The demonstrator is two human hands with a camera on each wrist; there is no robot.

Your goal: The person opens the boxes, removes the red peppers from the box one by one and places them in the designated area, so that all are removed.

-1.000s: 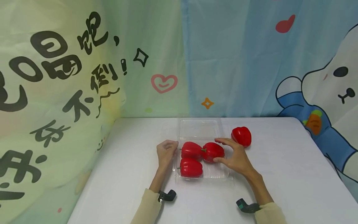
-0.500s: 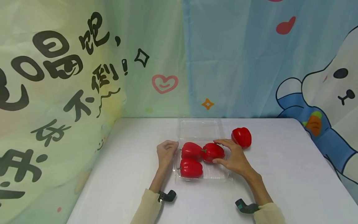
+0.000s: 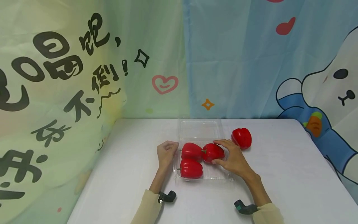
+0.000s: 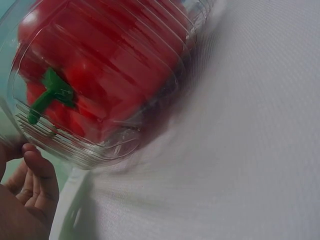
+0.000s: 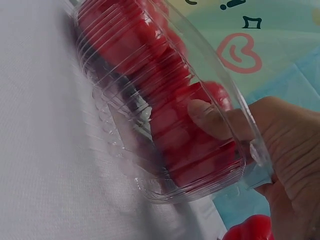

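A clear plastic clamshell box (image 3: 216, 173) lies on the table with its lid (image 3: 200, 130) folded back. Three red bell peppers are inside: one at the back left (image 3: 191, 151), one at the front left (image 3: 191, 169), and one at the back right (image 3: 210, 152). My left hand (image 3: 166, 153) pinches the box's left rim between thumb and finger, beside a green stem (image 4: 52, 95) in the left wrist view. My right hand (image 3: 234, 157) reaches over the right wall and holds the back-right pepper, its thumb (image 5: 212, 117) against the pepper. Its other fingers are partly hidden in the right wrist view.
Another red bell pepper (image 3: 241, 138) lies outside the box, behind my right hand. The white table (image 3: 134, 168) ends at a printed curtain (image 3: 156, 62) at the back. A wrist camera (image 3: 245, 207) sits on each forearm.
My right hand has edged slightly left, its thumb a little further over the back-right pepper. The left hand, the box and the peppers stay in place.
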